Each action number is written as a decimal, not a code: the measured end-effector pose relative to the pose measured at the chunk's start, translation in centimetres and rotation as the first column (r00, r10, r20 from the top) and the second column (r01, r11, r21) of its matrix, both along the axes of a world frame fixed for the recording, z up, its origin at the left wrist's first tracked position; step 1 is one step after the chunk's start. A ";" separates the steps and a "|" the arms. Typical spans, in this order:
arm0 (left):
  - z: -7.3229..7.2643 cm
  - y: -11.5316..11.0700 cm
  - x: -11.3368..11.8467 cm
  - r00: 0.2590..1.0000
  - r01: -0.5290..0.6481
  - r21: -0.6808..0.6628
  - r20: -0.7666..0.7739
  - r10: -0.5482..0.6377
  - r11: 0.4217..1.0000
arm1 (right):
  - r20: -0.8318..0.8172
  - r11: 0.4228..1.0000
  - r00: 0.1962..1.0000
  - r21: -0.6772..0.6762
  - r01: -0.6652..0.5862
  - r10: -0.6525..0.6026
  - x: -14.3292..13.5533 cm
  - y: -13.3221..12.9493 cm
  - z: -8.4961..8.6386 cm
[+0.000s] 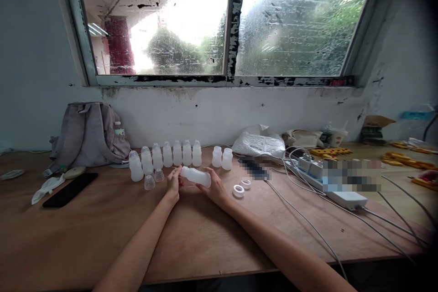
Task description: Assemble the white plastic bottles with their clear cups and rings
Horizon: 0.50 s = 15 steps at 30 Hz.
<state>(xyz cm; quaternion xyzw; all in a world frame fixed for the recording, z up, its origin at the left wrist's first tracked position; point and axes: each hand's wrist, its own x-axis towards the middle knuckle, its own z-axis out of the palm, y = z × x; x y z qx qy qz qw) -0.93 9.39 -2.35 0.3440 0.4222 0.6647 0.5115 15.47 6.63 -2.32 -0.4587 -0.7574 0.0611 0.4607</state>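
Note:
A translucent white bottle (195, 176) lies tilted on its side between my two hands, a little above the table. My left hand (174, 181) grips its neck end at the left. Around its base end, my right hand (215, 186) is wrapped. Behind them stands a row of several capped bottles (167, 154). Two bottles without caps (221, 158) stand to the right of that row. Two clear caps (149, 182) sit in front of the row's left part. To the right of my right hand lie two white rings (238, 191).
A grey backpack (87, 134) and a black phone (70, 190) are at the left. A silver bag (259, 142) rests by the wall. A white power strip (345, 198) with loose cables (301, 221) occupies the right. Part of another person's hand shows at the far right edge.

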 end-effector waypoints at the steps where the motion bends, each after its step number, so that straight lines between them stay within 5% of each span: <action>1: 0.2 0.0 -0.2 1.000 0.023 -0.007 0.006 -0.023 1.000 | -0.012 0.999 1.000 -0.049 -0.006 0.006 0.0 -0.1 0.1; 6: 0.5 0.5 -1.3 0.971 0.215 0.035 0.098 -0.217 0.976 | -0.010 0.988 1.000 -0.157 0.002 -0.004 0.0 -0.5 0.7; 15: 0.0 1.5 -1.9 0.984 0.132 0.010 0.120 -0.132 0.991 | -0.012 0.992 0.998 -0.115 0.054 -0.056 0.1 -0.3 0.5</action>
